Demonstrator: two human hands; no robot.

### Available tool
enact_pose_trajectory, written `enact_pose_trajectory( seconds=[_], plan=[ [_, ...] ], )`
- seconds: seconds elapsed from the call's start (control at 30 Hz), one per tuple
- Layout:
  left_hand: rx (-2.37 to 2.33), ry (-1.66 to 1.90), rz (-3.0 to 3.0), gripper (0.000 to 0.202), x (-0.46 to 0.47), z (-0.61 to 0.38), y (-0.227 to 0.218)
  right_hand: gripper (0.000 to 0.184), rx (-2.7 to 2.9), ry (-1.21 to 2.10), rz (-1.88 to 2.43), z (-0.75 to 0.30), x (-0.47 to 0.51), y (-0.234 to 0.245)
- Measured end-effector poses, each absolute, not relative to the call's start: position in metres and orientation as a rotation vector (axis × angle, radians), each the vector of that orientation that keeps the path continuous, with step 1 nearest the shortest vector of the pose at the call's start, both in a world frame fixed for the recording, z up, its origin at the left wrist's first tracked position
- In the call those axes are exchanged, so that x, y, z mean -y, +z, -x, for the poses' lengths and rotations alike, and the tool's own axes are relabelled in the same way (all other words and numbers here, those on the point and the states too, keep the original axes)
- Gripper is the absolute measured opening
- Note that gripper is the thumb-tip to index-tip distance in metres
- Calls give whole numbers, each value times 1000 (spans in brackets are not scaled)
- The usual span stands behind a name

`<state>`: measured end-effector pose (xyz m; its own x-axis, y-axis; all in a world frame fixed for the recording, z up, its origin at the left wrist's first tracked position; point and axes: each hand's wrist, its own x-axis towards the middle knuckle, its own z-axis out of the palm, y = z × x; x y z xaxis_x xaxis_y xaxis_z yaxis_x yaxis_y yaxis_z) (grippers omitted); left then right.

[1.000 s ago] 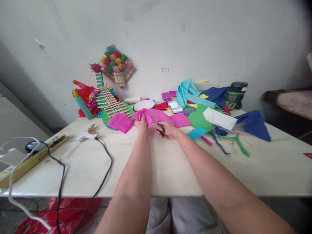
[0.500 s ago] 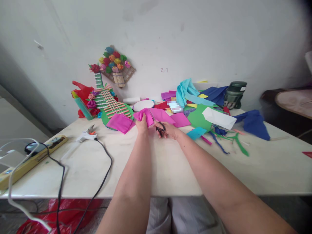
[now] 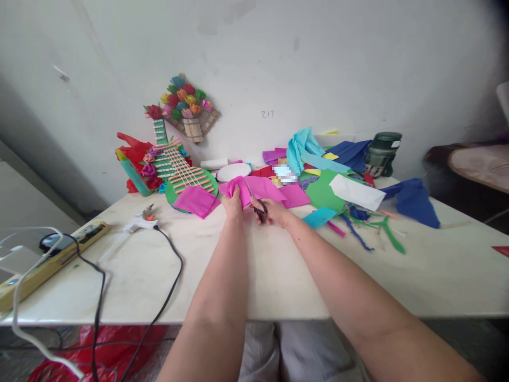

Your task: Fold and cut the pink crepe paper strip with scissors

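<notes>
My left hand point(image 3: 233, 202) is closed on a bright pink sheet of crepe paper point(image 3: 264, 189), which bunches up around its fingers. In my right hand point(image 3: 274, 211) is a pair of scissors with black handles point(image 3: 260, 211). The scissor blades point up and left and lie against the pink sheet, just right of my left hand. Whether they are parted is too small to tell. A separate folded piece of pink paper point(image 3: 195, 201) lies to the left, partly over a green paper guitar point(image 3: 210, 183) with stick strips and strings.
A glue gun point(image 3: 142, 222) rests on the left, its black cord running over the table's front edge. Beyond it lies a yellow power strip point(image 3: 79, 241). Coloured paper scraps point(image 3: 324, 188) spread across the right, before a dark green bottle point(image 3: 382, 155). A bouquet plaque point(image 3: 193, 109) leans on the wall.
The scissor handles have drawn closer together in my right hand. My left hand keeps its hold on the pink paper, almost in the same place.
</notes>
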<state>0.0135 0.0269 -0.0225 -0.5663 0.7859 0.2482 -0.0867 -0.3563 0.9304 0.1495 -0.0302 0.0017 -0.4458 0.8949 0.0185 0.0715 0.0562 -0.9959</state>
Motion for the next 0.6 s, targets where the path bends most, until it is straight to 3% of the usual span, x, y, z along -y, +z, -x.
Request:
enact_pose_trajectory(
  seconds=[0.6],
  plan=[
    [-1163, 1943, -844, 28, -27, -13, -21, 46, 1614, 1429, 973, -149, 32, 1]
  ],
)
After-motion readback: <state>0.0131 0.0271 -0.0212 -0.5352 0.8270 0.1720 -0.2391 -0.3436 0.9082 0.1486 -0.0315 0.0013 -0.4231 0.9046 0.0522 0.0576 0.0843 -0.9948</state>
